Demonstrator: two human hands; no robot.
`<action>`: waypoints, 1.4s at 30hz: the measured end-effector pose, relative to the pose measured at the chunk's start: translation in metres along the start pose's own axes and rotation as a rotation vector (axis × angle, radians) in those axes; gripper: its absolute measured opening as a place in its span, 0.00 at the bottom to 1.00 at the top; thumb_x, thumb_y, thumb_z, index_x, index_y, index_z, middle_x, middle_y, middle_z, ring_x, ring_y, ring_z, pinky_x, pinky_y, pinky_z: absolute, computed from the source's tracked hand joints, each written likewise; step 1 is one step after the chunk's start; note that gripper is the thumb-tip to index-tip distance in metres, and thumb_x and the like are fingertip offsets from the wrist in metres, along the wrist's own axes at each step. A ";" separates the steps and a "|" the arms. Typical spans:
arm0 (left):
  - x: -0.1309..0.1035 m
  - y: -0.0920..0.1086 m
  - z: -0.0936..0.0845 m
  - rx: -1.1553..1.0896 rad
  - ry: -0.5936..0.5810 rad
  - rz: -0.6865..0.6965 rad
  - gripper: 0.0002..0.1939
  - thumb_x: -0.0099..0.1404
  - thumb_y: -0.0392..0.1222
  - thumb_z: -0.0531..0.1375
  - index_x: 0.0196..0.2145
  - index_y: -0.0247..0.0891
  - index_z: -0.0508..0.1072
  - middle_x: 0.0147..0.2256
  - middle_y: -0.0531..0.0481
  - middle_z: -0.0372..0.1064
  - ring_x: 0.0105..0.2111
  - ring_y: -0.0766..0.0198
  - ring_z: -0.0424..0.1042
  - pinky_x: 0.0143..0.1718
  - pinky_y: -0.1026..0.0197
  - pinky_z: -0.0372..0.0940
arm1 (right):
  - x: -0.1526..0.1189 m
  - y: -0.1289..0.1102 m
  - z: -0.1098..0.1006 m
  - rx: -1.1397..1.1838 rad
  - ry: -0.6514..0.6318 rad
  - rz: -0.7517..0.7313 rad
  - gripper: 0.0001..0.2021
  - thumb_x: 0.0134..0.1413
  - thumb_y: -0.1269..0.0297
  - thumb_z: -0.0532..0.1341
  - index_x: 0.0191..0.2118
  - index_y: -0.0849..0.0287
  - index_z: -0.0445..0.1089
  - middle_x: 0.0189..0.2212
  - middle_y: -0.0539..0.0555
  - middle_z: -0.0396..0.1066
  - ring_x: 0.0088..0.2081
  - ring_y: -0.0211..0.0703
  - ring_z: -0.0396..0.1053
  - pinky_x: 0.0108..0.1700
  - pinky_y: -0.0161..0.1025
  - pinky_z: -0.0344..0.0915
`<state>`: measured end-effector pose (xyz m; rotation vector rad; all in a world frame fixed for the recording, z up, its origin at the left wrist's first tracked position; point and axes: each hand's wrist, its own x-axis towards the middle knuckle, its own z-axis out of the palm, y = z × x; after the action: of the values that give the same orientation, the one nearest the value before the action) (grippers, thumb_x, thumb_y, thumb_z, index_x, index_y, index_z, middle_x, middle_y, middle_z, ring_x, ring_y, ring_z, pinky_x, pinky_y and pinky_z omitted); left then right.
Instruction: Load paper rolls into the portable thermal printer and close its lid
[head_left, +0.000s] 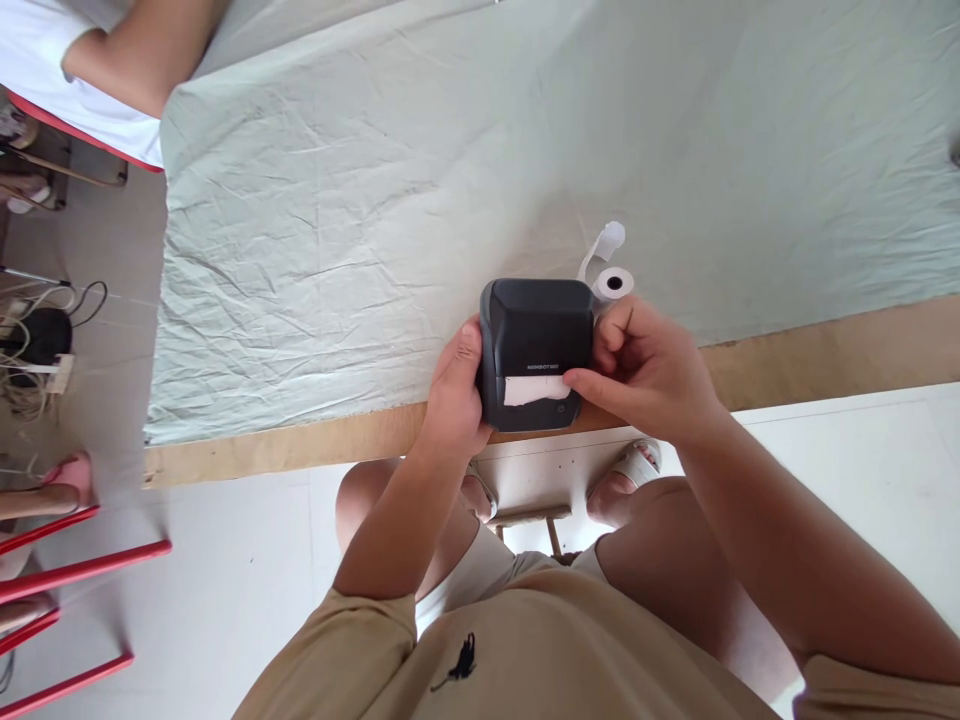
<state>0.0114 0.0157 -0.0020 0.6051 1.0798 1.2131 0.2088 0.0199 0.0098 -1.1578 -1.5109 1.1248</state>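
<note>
A black label printer (541, 325) is held over the table's front edge, with a strip of white paper (532, 389) sticking out of its front slot. My left hand (456, 385) grips the printer's left side, thumb along its edge. At the right side is my right hand (651, 370), fingers curled against the casing and thumb on the right end of the paper strip. Just behind my right hand stands a white paper roll (613, 284) with a dark core. A loose curled end of paper (609, 240) rises behind the roll.
A wrinkled pale green cloth (337, 230) covers the table, leaving a bare wooden edge (300, 447) at the front. Another person's arm (150, 55) rests at the far left corner. Red stool legs (90, 570) and tangled cables (34, 350) lie on the left floor side.
</note>
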 end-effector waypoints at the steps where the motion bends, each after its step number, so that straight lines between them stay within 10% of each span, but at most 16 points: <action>1: 0.000 0.001 0.001 0.004 0.006 0.003 0.24 0.67 0.65 0.74 0.31 0.43 0.77 0.26 0.56 0.76 0.44 0.54 0.86 0.51 0.53 0.83 | 0.000 -0.002 -0.002 -0.040 -0.019 0.004 0.20 0.50 0.64 0.72 0.31 0.51 0.56 0.21 0.40 0.57 0.22 0.31 0.52 0.22 0.32 0.51; 13: -0.001 0.004 0.002 0.059 -0.121 -0.043 0.29 0.68 0.72 0.69 0.46 0.42 0.82 0.39 0.47 0.85 0.50 0.49 0.87 0.48 0.52 0.82 | 0.003 -0.020 0.011 -0.408 0.495 -0.431 0.13 0.66 0.67 0.71 0.34 0.51 0.66 0.25 0.42 0.77 0.22 0.35 0.73 0.23 0.36 0.57; 19: -0.006 0.005 0.000 0.116 -0.206 0.011 0.25 0.69 0.66 0.72 0.48 0.43 0.82 0.37 0.48 0.85 0.42 0.52 0.86 0.34 0.59 0.75 | 0.003 -0.032 0.011 -0.983 0.120 -0.295 0.08 0.68 0.67 0.62 0.38 0.53 0.79 0.27 0.48 0.80 0.23 0.36 0.64 0.27 0.39 0.48; 30: -0.005 0.006 -0.003 0.156 -0.260 -0.001 0.24 0.69 0.65 0.72 0.46 0.42 0.82 0.40 0.48 0.85 0.38 0.57 0.84 0.37 0.59 0.76 | 0.007 -0.052 0.004 -1.120 -0.232 -0.039 0.09 0.70 0.62 0.61 0.43 0.52 0.81 0.33 0.50 0.83 0.22 0.36 0.56 0.27 0.38 0.43; 37: -0.004 0.006 0.004 0.132 -0.097 -0.037 0.28 0.63 0.70 0.74 0.42 0.42 0.81 0.36 0.49 0.84 0.45 0.50 0.86 0.41 0.55 0.80 | 0.011 -0.043 -0.028 -0.292 0.005 -0.248 0.12 0.59 0.67 0.68 0.47 0.47 0.79 0.33 0.47 0.80 0.23 0.36 0.69 0.25 0.37 0.60; 42: -0.003 0.005 0.003 0.103 -0.087 -0.057 0.29 0.62 0.70 0.75 0.45 0.42 0.82 0.41 0.46 0.87 0.53 0.45 0.87 0.49 0.50 0.83 | 0.036 0.013 -0.062 0.111 0.289 -0.154 0.17 0.60 0.43 0.71 0.45 0.47 0.75 0.33 0.51 0.75 0.23 0.41 0.69 0.23 0.44 0.64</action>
<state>0.0123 0.0150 0.0045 0.6956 1.0838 1.0776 0.2655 0.0652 0.0133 -1.0585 -1.2751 0.8844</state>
